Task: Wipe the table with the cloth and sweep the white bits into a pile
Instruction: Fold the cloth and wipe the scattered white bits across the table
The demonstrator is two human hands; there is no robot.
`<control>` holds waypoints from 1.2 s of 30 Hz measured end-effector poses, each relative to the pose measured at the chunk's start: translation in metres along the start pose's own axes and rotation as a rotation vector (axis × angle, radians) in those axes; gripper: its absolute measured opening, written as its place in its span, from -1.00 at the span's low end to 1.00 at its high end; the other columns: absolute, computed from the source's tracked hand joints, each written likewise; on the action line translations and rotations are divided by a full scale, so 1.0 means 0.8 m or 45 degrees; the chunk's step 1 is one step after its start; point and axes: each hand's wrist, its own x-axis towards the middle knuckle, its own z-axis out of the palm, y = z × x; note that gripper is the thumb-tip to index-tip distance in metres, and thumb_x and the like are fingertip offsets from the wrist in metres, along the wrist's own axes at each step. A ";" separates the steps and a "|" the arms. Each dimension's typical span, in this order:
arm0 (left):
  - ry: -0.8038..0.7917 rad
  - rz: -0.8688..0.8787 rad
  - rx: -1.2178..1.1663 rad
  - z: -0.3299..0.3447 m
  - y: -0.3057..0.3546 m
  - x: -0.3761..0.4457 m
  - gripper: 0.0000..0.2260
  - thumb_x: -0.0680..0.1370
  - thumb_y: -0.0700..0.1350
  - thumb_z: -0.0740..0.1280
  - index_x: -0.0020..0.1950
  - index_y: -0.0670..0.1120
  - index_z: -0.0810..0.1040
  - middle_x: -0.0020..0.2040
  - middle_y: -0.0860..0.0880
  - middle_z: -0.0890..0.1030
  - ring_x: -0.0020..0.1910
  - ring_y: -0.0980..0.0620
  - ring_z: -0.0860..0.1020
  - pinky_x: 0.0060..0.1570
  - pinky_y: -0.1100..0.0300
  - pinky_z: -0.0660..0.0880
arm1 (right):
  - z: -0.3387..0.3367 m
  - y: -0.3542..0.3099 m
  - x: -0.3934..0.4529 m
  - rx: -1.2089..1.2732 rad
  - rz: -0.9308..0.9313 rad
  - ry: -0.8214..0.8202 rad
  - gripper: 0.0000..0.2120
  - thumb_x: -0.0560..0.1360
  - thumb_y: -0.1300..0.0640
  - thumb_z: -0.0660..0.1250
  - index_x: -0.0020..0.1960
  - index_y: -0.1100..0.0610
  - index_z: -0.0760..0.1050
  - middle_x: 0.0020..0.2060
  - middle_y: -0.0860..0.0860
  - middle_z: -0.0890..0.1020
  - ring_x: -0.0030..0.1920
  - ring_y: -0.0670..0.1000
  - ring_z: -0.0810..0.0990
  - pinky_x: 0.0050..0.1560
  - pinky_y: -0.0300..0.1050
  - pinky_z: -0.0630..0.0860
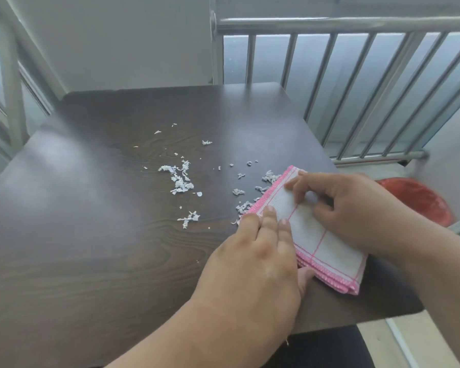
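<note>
A folded white cloth [327,251] with pink edging and pink grid lines lies on the right side of the dark wooden table [91,235]. My left hand [252,258] presses flat on the cloth's left edge, fingers together, thumb tucked under its near side. My right hand [348,208] rests on top of the cloth, fingers curled down onto it. White paper bits [179,181] lie scattered across the table's middle. More bits [270,179] touch the cloth's far-left pink edge.
A metal railing [356,88] runs behind and to the right of the table. A red stool [420,200] stands beyond the table's right edge. A grey wall panel [117,41] rises behind the table. The near right table corner [409,309] is close to the cloth.
</note>
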 end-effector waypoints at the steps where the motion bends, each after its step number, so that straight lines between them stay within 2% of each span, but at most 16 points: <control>1: -0.004 -0.014 0.014 0.000 -0.006 0.000 -0.27 0.66 0.20 -0.15 0.60 -0.33 0.21 0.57 -0.37 0.28 0.56 -0.28 0.23 0.55 -0.09 0.11 | 0.005 -0.005 0.010 -0.005 -0.020 -0.012 -0.68 0.42 0.31 0.28 -0.08 -0.12 0.56 0.04 -0.34 0.69 -0.23 -0.19 0.60 -0.09 -0.31 0.49; 3: -0.004 -0.066 0.015 0.001 -0.021 -0.002 -0.27 0.67 0.21 -0.16 0.62 -0.31 0.19 0.59 -0.35 0.26 0.57 -0.27 0.20 0.55 -0.08 0.10 | 0.014 -0.013 0.028 -0.016 -0.060 -0.033 -0.67 0.42 0.27 0.26 -0.06 -0.16 0.53 0.02 -0.17 0.73 -0.14 -0.06 0.65 0.01 -0.10 0.55; 4: 0.002 -0.106 0.012 0.002 -0.029 -0.004 -0.28 0.67 0.21 -0.12 0.59 -0.31 0.26 0.56 -0.34 0.31 0.52 -0.27 0.27 0.54 -0.07 0.17 | 0.018 -0.018 0.035 -0.021 -0.074 -0.045 -0.68 0.43 0.26 0.25 -0.04 -0.17 0.53 0.01 -0.11 0.73 -0.10 0.01 0.66 0.02 -0.06 0.55; 7: 0.064 -0.183 -0.080 0.006 -0.049 -0.011 -0.35 0.65 0.20 0.05 0.45 -0.27 0.52 0.42 -0.30 0.53 0.31 -0.22 0.49 0.39 -0.02 0.44 | 0.026 -0.029 0.051 -0.030 -0.104 -0.069 -0.70 0.45 0.25 0.26 -0.03 -0.14 0.55 0.01 -0.07 0.74 -0.12 0.07 0.65 0.00 -0.03 0.51; 9: 0.104 -0.186 -0.106 0.008 -0.055 -0.013 -0.38 0.64 0.20 0.08 0.39 -0.26 0.57 0.37 -0.28 0.58 0.25 -0.20 0.53 0.33 0.02 0.49 | 0.027 -0.033 0.053 -0.025 -0.118 -0.068 -0.70 0.45 0.26 0.26 -0.02 -0.12 0.55 0.02 -0.10 0.74 -0.14 0.07 0.64 0.01 -0.03 0.50; 11: 0.107 -0.182 -0.107 0.007 -0.054 -0.014 -0.37 0.63 0.20 0.08 0.37 -0.27 0.58 0.35 -0.28 0.58 0.24 -0.19 0.53 0.33 0.02 0.49 | 0.026 -0.034 0.050 -0.021 -0.113 -0.069 -0.69 0.45 0.29 0.26 -0.02 -0.10 0.56 0.09 -0.18 0.72 -0.10 0.03 0.65 0.04 -0.12 0.48; 14: 0.106 -0.190 -0.103 0.006 -0.050 -0.016 -0.33 0.63 0.24 0.07 0.38 -0.28 0.57 0.37 -0.27 0.57 0.30 -0.19 0.51 0.39 0.00 0.45 | 0.023 -0.037 0.039 -0.018 -0.079 -0.069 -0.66 0.47 0.31 0.24 0.01 -0.10 0.56 0.21 -0.30 0.66 0.08 -0.06 0.63 0.10 -0.34 0.43; 17: 0.169 -0.195 -0.121 0.005 -0.048 -0.022 -0.31 0.58 0.27 0.08 0.34 -0.25 0.61 0.33 -0.21 0.61 0.32 -0.14 0.54 0.38 0.06 0.43 | 0.025 -0.037 0.017 -0.038 -0.053 -0.053 -0.64 0.49 0.30 0.22 0.04 -0.15 0.54 0.22 -0.24 0.67 0.17 0.00 0.62 0.15 -0.21 0.41; 19: 0.175 -0.171 -0.184 0.003 -0.044 -0.031 -0.28 0.57 0.30 0.04 0.39 -0.22 0.58 0.38 -0.17 0.58 0.39 -0.11 0.49 0.42 0.09 0.38 | 0.025 -0.034 -0.006 -0.060 -0.027 -0.046 -0.63 0.53 0.28 0.22 0.09 -0.18 0.52 0.23 -0.20 0.67 0.10 -0.02 0.61 0.06 -0.21 0.39; 21: 0.156 -0.149 -0.262 0.000 -0.039 -0.042 -0.25 0.57 0.33 0.00 0.49 -0.19 0.50 0.47 -0.13 0.51 0.48 -0.08 0.40 0.49 0.11 0.28 | 0.023 -0.033 -0.033 -0.058 -0.026 -0.043 -0.64 0.56 0.25 0.22 0.16 -0.17 0.52 0.29 -0.28 0.61 0.09 -0.17 0.52 0.03 -0.37 0.31; 23: 0.141 -0.159 -0.304 -0.004 -0.035 -0.057 -0.26 0.58 0.35 0.04 0.48 -0.17 0.51 0.47 -0.09 0.51 0.50 -0.05 0.41 0.49 0.14 0.26 | 0.022 -0.035 -0.062 -0.050 -0.049 -0.051 -0.64 0.58 0.20 0.26 0.27 -0.14 0.53 0.29 -0.33 0.54 0.24 -0.23 0.45 0.11 -0.58 0.20; 25: 0.144 -0.177 -0.301 -0.006 -0.034 -0.077 -0.30 0.58 0.36 0.10 0.41 -0.16 0.58 0.42 -0.07 0.58 0.44 -0.03 0.49 0.47 0.20 0.24 | 0.025 -0.038 -0.090 -0.082 -0.109 -0.081 -0.64 0.59 0.07 0.29 0.36 -0.15 0.48 0.33 -0.34 0.50 0.41 -0.24 0.37 0.26 -0.63 0.07; 28: 0.135 -0.184 -0.312 -0.004 -0.038 -0.106 -0.31 0.58 0.37 0.12 0.38 -0.14 0.62 0.41 -0.05 0.59 0.42 0.02 0.52 0.46 0.23 0.23 | 0.037 -0.049 -0.117 -0.184 -0.166 -0.096 -0.60 0.57 -0.18 0.20 0.40 -0.21 0.40 0.40 -0.37 0.43 0.51 -0.23 0.26 0.44 -0.36 0.12; 31: 0.086 -0.233 -0.312 -0.007 -0.046 -0.130 -0.31 0.58 0.38 0.12 0.37 -0.12 0.63 0.42 -0.03 0.58 0.42 0.04 0.53 0.41 0.13 0.33 | 0.049 -0.069 -0.125 -0.218 -0.201 -0.107 -0.56 0.57 -0.27 0.13 0.41 -0.21 0.38 0.46 -0.32 0.42 0.53 -0.16 0.28 0.49 -0.09 0.26; 36: 0.074 -0.354 -0.236 -0.011 -0.075 -0.143 -0.29 0.58 0.40 0.12 0.33 -0.15 0.66 0.36 -0.05 0.63 0.36 0.03 0.57 0.38 0.00 0.35 | 0.067 -0.111 -0.104 -0.293 -0.240 -0.154 -0.49 0.58 -0.31 0.04 0.46 -0.16 0.32 0.51 -0.24 0.39 0.54 -0.07 0.27 0.49 -0.03 0.23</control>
